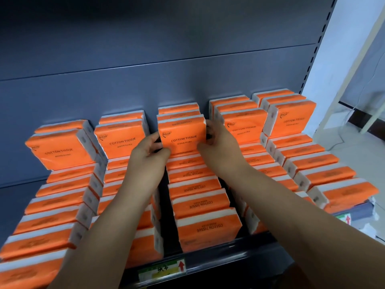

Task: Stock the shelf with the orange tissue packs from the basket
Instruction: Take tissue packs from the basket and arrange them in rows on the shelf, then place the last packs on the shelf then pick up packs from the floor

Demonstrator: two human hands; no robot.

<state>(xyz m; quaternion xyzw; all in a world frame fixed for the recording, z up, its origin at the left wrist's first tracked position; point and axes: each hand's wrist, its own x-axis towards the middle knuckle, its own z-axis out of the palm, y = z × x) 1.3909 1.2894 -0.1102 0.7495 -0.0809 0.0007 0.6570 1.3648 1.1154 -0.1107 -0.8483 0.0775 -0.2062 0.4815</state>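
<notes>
Your feed is dim up top: the back panel (pixel 145 38) goes near-black toward the upper left. Light comes from the right, where the white wall (pixel 343 49) and floor (pixel 358 147) run bright. There's deep shadow in the gap between rows (pixel 169 230). Fisheye bends the slotted upright (pixel 318 51). Print on the upright tissue pack (pixel 183 136) reads clean. The nearest tissue packs (pixel 31 243), lower left, smear soft.

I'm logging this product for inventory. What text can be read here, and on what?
"COTTON TISSUE": front of the upright middle pack, and of upright packs beside it.
"COTTON TISSUE", upside down: flat packs in the middle column.
"纸巾", beside a red arrow: shelf-edge label.
Small print and logo on the packs: too small to read.
</notes>
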